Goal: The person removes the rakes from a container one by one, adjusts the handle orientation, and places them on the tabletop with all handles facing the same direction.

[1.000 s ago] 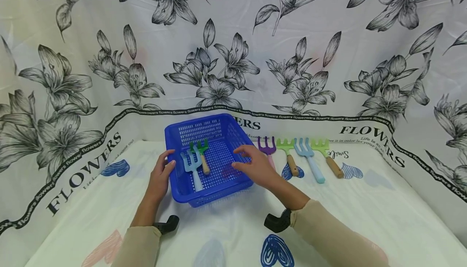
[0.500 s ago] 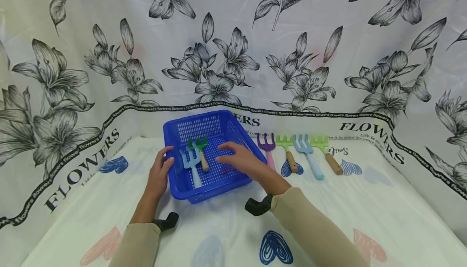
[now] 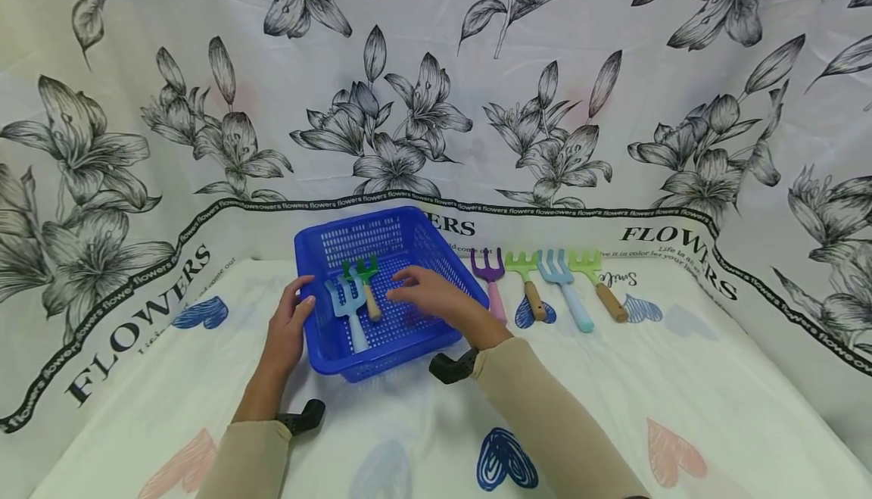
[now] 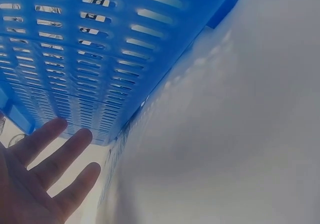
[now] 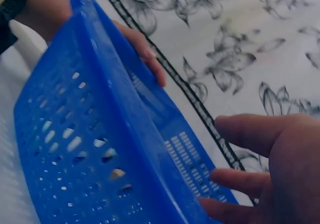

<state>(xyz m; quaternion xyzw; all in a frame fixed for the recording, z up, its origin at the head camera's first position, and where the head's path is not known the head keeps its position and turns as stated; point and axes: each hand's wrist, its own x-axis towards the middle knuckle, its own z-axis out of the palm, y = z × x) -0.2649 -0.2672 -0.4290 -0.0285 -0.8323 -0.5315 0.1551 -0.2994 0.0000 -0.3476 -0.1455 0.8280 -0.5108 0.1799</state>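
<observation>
Blue basket holds 2 forks (left hand beside it).

Blue basket: is running off the left wrist view's top — its floor is partly hiding behind the right hand in the head view.
Left hand: is being cut by the left wrist view's corner.
White cloth: is blurring there.

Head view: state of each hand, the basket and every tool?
Blue basket: open-topped, partly filled
Left hand: at basket's left rim
Right hand: over basket, holding nothing
Pale blue hand fork: inside basket
Green hand rake: inside basket
Purple hand fork: on tablecloth
Light blue hand fork: on tablecloth
Left lime rake: on tablecloth
Right lime rake: on tablecloth
</observation>
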